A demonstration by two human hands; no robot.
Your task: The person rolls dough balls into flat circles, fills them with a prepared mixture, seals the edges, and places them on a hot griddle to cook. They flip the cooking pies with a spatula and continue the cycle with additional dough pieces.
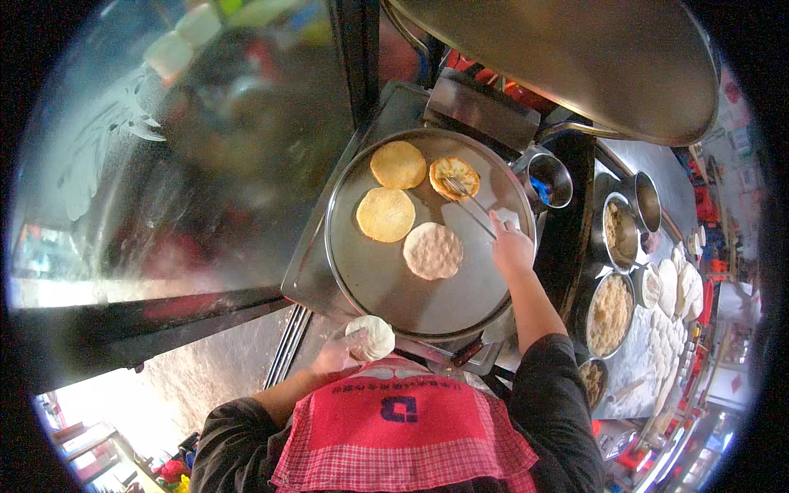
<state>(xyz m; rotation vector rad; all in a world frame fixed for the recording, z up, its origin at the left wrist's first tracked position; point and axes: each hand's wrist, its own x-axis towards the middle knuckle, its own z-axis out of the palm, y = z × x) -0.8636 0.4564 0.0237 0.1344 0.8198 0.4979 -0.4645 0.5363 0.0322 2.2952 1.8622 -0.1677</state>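
Observation:
A ball of raw white dough [373, 339] with a pleated top is held in my left hand [339, 352], just off the near edge of the round griddle [431, 308]. My right hand [513, 243] grips metal tongs [476, 205] over the griddle's right side. Their tips touch a small browned flatbread [455, 175] with a rough, pale middle. To its left lie two golden flatbreads, one farther back [398, 164] and one nearer [386, 215]. A paler, dimpled flatbread [433, 251] rests near the griddle's middle.
A large round metal lid [592, 55] stands raised behind the griddle. At the right are a metal pot [551, 179], a bowl of pale filling [610, 314] and floured dough pieces [666, 345] on a worktop. A glass panel [234, 166] borders the left. A wooden-handled tool [466, 354] lies at the griddle's near edge.

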